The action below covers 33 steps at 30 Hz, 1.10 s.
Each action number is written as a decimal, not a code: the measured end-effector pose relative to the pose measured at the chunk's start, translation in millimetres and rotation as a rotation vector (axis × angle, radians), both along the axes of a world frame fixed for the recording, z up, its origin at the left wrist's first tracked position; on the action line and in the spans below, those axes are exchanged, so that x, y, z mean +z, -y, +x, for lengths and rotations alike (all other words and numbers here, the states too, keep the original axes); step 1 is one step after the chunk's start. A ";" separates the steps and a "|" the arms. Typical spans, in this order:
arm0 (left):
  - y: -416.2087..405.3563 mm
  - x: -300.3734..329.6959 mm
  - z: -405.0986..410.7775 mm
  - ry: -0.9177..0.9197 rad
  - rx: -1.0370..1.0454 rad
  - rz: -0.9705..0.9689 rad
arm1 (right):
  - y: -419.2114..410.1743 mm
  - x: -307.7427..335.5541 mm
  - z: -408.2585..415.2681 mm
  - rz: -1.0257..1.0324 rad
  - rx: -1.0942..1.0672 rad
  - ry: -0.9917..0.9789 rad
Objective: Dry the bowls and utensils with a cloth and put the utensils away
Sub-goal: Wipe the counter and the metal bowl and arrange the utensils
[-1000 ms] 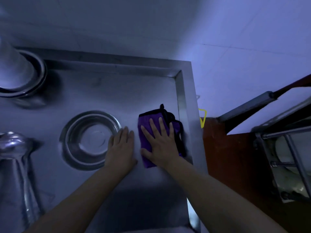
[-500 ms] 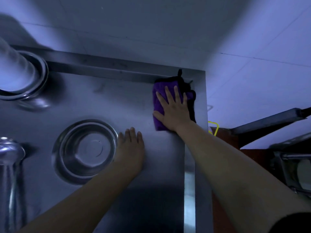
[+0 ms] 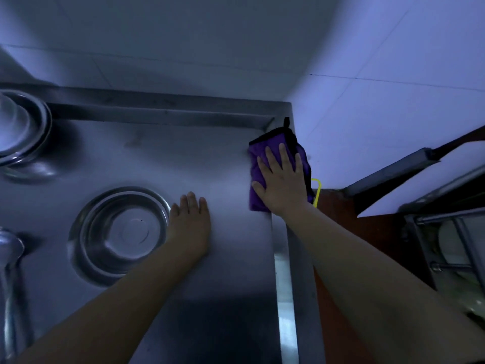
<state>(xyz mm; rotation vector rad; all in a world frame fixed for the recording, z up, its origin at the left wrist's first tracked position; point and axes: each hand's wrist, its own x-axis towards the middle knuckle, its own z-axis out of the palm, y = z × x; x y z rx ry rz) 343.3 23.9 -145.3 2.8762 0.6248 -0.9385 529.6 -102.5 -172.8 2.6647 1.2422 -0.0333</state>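
- Hands: 2, both flat on the steel counter, fingers straight, palms down.
- R hand pressed flat on the purple cloth, fingers spread wide, nothing curled round it. Thumb sits on the cloth's left part.
- Cloth: 1, folded, black trim w/ a small black loop at its far end. Lies in the far right corner of the counter, up against the raised rim, right edge overhanging it.
- L hand rests bare on the counter, fingers together, holds nothing. Just beside the single bowl, right of its rim; can't tell if it touches.
- Bowls: 1 steel bowl upright, mid-left of the counter. Stack of bowls at the far left edge, count unclear, cut by frame.
- Utensils: steel ladle-type piece at the near left edge, blurred, can't tell how many.
- Off counter, right: dish rack w/ 1 pale plate in it, yellow loop near the cloth.
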 end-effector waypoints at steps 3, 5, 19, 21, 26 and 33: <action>-1.0 -0.5 -13.8 0.083 -0.001 -0.007 | 25.4 4.0 -31.0 -0.005 -0.008 -0.019; 1.8 -2.4 -25.8 0.168 0.001 0.011 | 42.0 5.7 -53.3 -0.008 -0.017 -0.009; 67.3 -6.7 -159.5 0.309 -0.168 -0.074 | 185.9 22.2 -242.5 0.023 -0.013 -0.100; 68.3 -1.6 -183.9 0.312 -0.162 -0.068 | 204.7 25.5 -266.0 0.026 -0.008 -0.121; 67.3 14.1 -237.3 0.441 -0.162 -0.112 | 224.7 32.0 -313.3 0.017 -0.117 -0.157; 61.1 24.7 -285.2 0.457 -0.153 -0.098 | 210.1 45.5 -369.8 -0.027 -0.269 -0.228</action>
